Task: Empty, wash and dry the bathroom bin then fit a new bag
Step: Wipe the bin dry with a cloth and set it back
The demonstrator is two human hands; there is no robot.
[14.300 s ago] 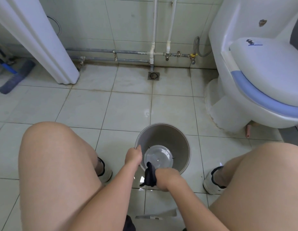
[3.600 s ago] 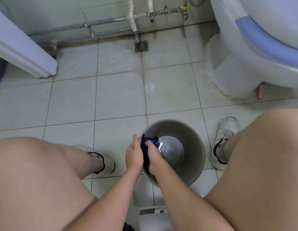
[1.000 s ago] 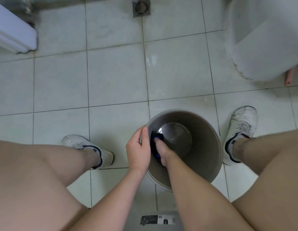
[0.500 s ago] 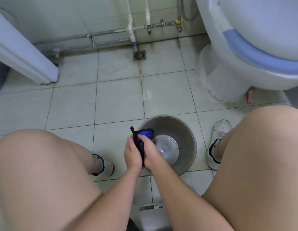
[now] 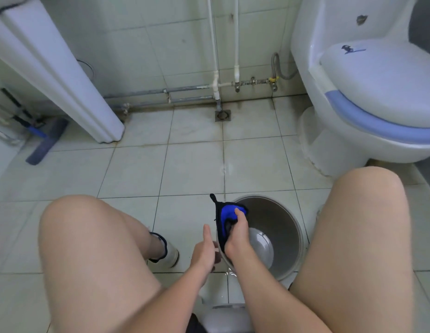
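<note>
Grey plastic bin (image 5: 279, 227) stood on the floor between the knees, light, stiff, probably wet-slick; best held at its nine-o'clock rim. Right hand (image 5: 236, 236) gripped a blue-black cloth (image 5: 224, 216) there; left hand (image 5: 204, 253) hovered loosely spread alongside.

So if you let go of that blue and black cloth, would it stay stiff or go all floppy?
Probably floppy: the cloth bends and folds around the right hand over the rim of the bin. It looks light too, since the fingers pinch it without strain. It may be damp and cling a little, as there is water on the floor tiles beside the bin, but I cannot be sure.
</note>
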